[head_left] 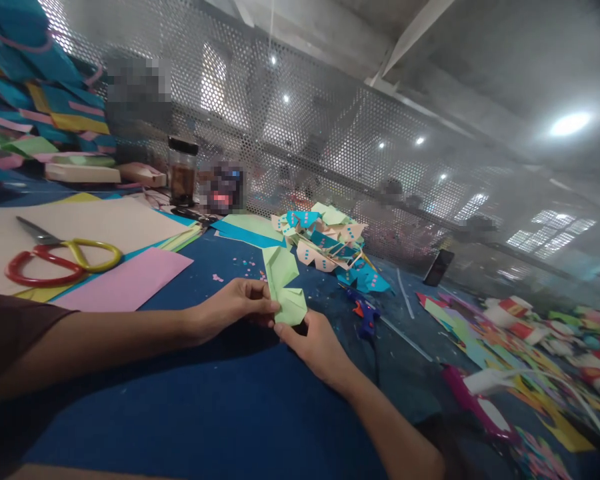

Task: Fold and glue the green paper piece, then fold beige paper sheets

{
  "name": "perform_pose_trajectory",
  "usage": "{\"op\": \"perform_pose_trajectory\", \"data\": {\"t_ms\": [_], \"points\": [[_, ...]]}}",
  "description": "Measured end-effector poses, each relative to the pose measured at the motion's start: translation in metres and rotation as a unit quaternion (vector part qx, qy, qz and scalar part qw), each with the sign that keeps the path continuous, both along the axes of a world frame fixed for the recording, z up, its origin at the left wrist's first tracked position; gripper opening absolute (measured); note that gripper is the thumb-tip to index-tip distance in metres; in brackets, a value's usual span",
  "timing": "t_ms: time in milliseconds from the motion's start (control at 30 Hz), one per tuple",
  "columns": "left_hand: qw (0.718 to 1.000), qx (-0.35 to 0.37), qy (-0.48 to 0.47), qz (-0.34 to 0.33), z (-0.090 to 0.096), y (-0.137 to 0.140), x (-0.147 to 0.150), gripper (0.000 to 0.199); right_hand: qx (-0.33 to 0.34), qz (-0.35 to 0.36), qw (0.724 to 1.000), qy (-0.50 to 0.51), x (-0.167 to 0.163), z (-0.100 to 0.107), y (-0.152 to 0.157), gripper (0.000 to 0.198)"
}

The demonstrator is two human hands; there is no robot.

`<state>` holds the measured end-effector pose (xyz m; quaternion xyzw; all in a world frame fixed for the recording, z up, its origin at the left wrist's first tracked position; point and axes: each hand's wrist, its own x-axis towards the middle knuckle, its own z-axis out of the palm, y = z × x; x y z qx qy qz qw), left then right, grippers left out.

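Head view: left hand (237,303) pinches folded green paper (290,307) at lower left edge, thumb and fingers closed on it; right hand (320,347) clamps lower right part. Paper held over blue table (205,413), mid-scene. Scissors (53,241), pink sheet (135,277) left; paper pile (330,240) farther, slightly right; glue gun (367,321) right.

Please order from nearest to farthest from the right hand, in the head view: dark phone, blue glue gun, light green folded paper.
1. Light green folded paper: touching the right hand.
2. Blue glue gun: right of the hand.
3. Dark phone: farther right, tilted.
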<state>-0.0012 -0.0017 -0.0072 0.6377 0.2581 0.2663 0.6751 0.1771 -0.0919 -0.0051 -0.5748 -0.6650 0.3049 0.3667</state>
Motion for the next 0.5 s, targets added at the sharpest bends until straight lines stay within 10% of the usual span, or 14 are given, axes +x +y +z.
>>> {"op": "perform_pose_trajectory", "data": {"t_ms": [500], "points": [[1.000,-0.006,-0.004,-0.002,0.0001,-0.0009,-0.0019,0.033,0.019,0.007,1.000,-0.018,-0.0002,0.0009,0.0002,0.027]]}}
